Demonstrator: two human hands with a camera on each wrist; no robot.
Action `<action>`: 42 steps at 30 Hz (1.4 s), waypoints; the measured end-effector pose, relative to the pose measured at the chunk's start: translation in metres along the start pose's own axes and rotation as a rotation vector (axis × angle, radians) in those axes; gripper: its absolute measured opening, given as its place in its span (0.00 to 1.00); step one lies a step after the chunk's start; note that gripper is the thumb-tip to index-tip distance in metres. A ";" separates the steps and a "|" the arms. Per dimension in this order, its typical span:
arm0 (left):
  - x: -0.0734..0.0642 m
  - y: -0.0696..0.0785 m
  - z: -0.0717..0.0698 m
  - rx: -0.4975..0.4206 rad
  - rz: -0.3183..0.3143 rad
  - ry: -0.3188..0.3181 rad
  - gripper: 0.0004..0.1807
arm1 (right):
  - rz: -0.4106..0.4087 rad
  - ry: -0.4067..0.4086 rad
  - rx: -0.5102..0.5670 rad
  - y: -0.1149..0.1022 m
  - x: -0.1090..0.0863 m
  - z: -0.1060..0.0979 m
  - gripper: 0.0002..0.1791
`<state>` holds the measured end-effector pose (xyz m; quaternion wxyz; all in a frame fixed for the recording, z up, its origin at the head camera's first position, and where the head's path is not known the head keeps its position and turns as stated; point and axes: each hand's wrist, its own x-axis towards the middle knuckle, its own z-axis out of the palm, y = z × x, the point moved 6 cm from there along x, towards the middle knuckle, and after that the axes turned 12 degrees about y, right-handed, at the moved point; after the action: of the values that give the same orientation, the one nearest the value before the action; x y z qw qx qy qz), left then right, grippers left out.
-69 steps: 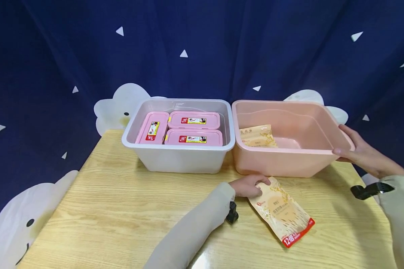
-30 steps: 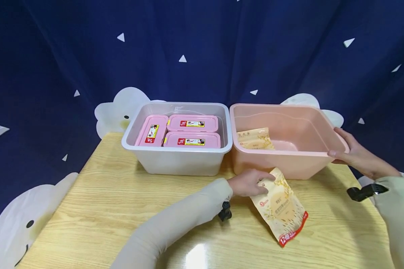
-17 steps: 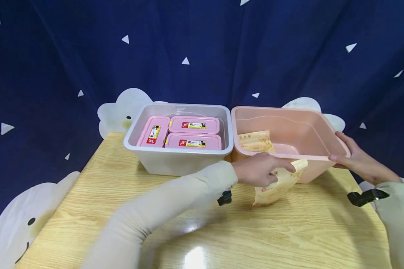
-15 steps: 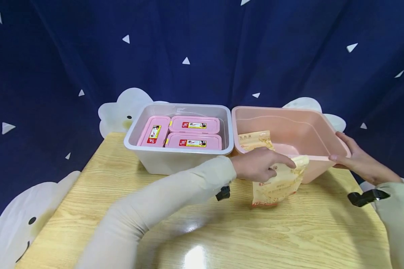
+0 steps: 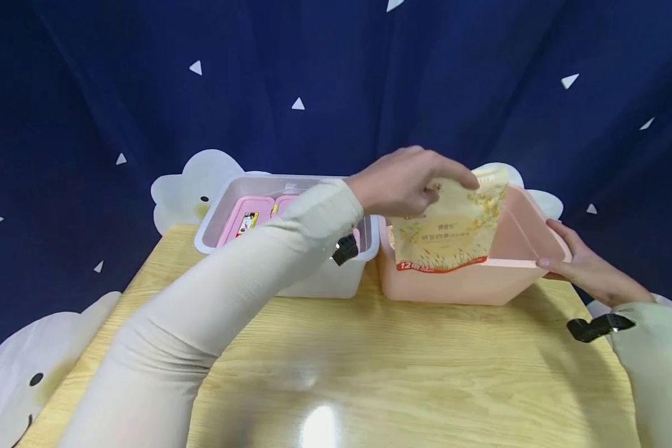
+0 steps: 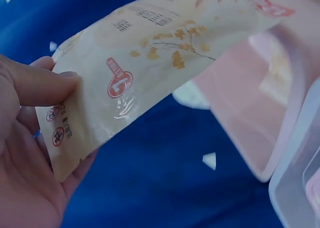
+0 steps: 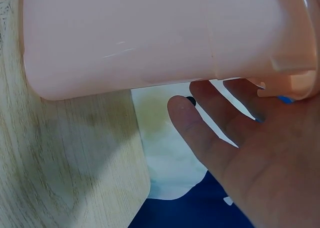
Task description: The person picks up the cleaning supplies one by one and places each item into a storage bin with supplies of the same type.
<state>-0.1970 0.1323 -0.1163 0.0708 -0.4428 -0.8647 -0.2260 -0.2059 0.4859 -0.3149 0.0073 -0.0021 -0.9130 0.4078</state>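
Observation:
My left hand (image 5: 400,183) pinches the top edge of a beige printed pouch (image 5: 448,230) and holds it up in front of the pink bin (image 5: 459,286). The pouch has a red strip along its bottom edge, which overlaps the bin's near rim in the head view. In the left wrist view the thumb presses the pouch (image 6: 160,52) near its end, with fingers behind it. My right hand (image 5: 593,267) grips the bin's right end, thumb on the rim. From the right wrist view, its fingers (image 7: 200,133) sit under the rim, beside the outer wall.
Left of the pink bin stands a white bin (image 5: 319,280) holding pink lidded boxes (image 5: 246,218), partly covered by my left sleeve. Both bins rest on a wooden table (image 5: 425,367), before a dark blue curtain (image 5: 336,81) with white shapes. Another pouch (image 6: 277,72) lies inside the pink bin.
My left hand has picked the pouch up off the table and raised it to the pink bin. The right hand stays on the bin's right end.

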 end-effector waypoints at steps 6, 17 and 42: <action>0.025 -0.013 -0.019 0.033 -0.074 0.054 0.35 | 0.012 0.002 -0.015 -0.002 0.004 -0.007 0.54; 0.045 -0.040 0.021 0.054 -0.206 0.038 0.35 | 0.014 -0.006 -0.037 0.003 -0.002 -0.004 0.54; 0.040 -0.058 0.079 -0.333 -0.182 -0.048 0.32 | 0.007 -0.016 -0.075 -0.002 0.001 0.003 0.55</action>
<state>-0.2615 0.1681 -0.1924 -0.0448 -0.3735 -0.8534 -0.3610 -0.2074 0.4819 -0.3155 -0.0018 -0.0022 -0.9276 0.3735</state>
